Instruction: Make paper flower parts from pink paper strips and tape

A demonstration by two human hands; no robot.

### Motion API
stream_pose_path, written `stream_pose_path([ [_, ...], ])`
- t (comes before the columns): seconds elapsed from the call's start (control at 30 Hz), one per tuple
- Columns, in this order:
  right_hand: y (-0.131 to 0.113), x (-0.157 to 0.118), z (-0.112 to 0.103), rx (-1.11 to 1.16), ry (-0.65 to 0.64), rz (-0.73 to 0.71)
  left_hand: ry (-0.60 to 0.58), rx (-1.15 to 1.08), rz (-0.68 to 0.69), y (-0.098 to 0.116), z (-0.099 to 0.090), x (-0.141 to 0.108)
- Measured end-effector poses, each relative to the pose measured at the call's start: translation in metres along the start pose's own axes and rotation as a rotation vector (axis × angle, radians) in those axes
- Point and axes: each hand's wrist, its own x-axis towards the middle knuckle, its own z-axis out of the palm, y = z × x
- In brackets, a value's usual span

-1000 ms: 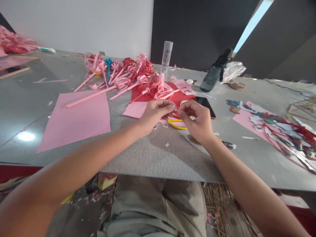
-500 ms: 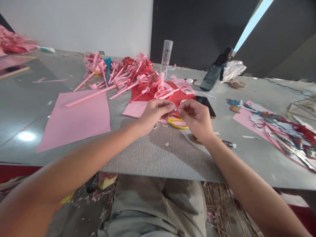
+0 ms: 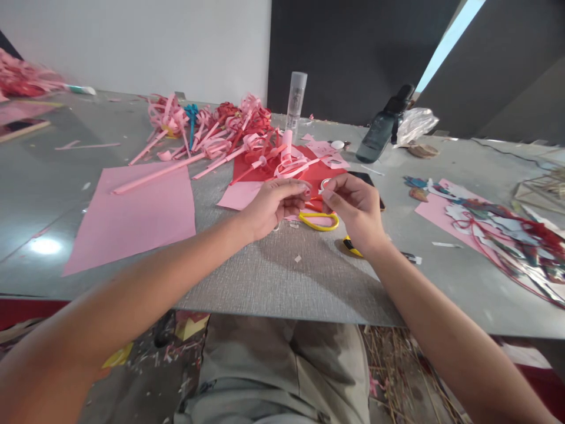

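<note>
My left hand (image 3: pixel 282 200) is closed in a pinch above the table, with a tiny pinkish bit at its fingertips too small to name. A short gap to the right, my right hand (image 3: pixel 355 206) also pinches, and a small whitish bit shows at its fingertips. Just behind the right fingertips is a small white ring (image 3: pixel 325 184), partly covered. Below and between both hands lie scissors with a yellow handle (image 3: pixel 320 222). A yellow and black cutter (image 3: pixel 352 246) rests under my right wrist, which hides its middle.
Behind the hands are red paper (image 3: pixel 253 168), pink and red curled paper flowers (image 3: pixel 220 129) and a clear tube (image 3: pixel 295 101). Pink paper (image 3: pixel 141 218) lies left. A phone (image 3: pixel 366 178), a dark bottle (image 3: pixel 382 132) and paper cutouts (image 3: pixel 494 218) are right.
My hands have moved apart: the fingertips were together and now have a gap between them. The white ring and the yellow scissors handle show more fully.
</note>
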Motion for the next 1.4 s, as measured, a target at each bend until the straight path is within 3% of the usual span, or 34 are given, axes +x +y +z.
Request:
stream_pose_path([
  [0.2,-0.0015,-0.0001,0.0013,-0.007,0.0,-0.017,-0.029,0.041,0.008,-0.0003,0.0026,-0.0011],
  [0.57,-0.0007,-0.001,0.0033,-0.003,-0.112,0.004,-0.032,0.094,0.036,-0.0017,0.0039,-0.0014],
  [1.13,0.0051,-0.0005,0.0019,-0.29,0.016,-0.098,-0.006,0.181,0.096,-0.0039,0.0026,-0.0023],
  [1.4,0.0066,0.0004,-0.0006,-0.276,0.051,-0.05,-0.005,0.223,0.133,-0.0027,0.0031,-0.0029],
])
